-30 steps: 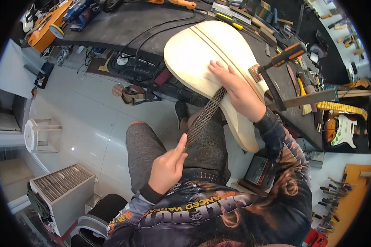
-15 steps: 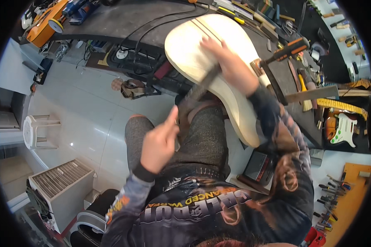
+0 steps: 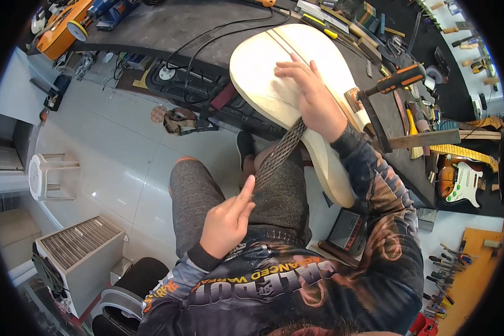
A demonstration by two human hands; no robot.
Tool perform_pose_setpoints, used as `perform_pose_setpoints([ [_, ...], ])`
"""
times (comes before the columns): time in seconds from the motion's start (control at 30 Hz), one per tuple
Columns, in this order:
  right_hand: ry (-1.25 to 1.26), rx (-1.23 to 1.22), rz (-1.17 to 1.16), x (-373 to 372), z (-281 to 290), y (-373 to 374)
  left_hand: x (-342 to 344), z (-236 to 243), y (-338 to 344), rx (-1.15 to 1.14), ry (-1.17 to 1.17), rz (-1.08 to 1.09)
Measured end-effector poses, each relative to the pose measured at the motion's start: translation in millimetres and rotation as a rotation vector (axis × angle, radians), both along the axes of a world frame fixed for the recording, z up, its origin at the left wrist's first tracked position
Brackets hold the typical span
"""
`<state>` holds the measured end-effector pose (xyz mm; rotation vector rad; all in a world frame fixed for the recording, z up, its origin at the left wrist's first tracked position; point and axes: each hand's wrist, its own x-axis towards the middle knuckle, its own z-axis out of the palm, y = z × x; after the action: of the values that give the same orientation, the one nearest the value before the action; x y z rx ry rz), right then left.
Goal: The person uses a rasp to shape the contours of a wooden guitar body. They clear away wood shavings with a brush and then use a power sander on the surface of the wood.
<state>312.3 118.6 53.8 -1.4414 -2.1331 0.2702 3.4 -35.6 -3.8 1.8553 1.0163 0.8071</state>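
My left hand (image 3: 225,226) is closed around the near end of a dark rasp (image 3: 280,154) with a criss-cross open mesh blade, its index finger stretched along the tool; the handle is hidden in the fist. The rasp slants up to the near curved edge of a pale, bare-wood guitar body (image 3: 263,73). Its far end disappears by the heel of my right hand (image 3: 321,106). That hand rests on the body with fingers stretched and spread. A bar clamp (image 3: 395,79) with a black and orange handle stands at the body's right side, beside a small wood block (image 3: 353,99).
The dark workbench (image 3: 145,28) carries a black cable, files and hand tools. An orange guitar (image 3: 63,31) lies far left. At right are a sunburst electric guitar (image 3: 462,182) and racked screwdrivers (image 3: 448,274). A white stool (image 3: 53,176) stands on the tiled floor.
My left hand has come back toward my body with the rasp, which was blurred by motion before. The right hand has slid slightly back over the wood. The view has shifted a little.
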Motion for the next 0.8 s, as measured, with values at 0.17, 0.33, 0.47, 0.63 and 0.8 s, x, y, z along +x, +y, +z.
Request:
perform_pose_setpoints([
  [0.17, -0.05, 0.32, 0.027, 18, -1, 110, 22, 17, 72, 0.033, -0.006, 0.082],
  [0.33, 0.043, 0.226, 0.084, 16, -26, 68, 10, -5, 27, 0.064, -0.008, 0.079],
  [0.47, -0.021, 0.207, -0.045, 20, -4, 22, 13, -4, 18, 0.074, -0.065, -0.013],
  [0.63, -0.042, 0.11, -0.14, 5, 10, 120, 25, 15, 70, 0.037, 0.0, 0.088],
  [0.8, 0.093, 0.181, 0.02, 4, -16, 31, 3, -5, 12, 0.075, -0.012, 0.032],
])
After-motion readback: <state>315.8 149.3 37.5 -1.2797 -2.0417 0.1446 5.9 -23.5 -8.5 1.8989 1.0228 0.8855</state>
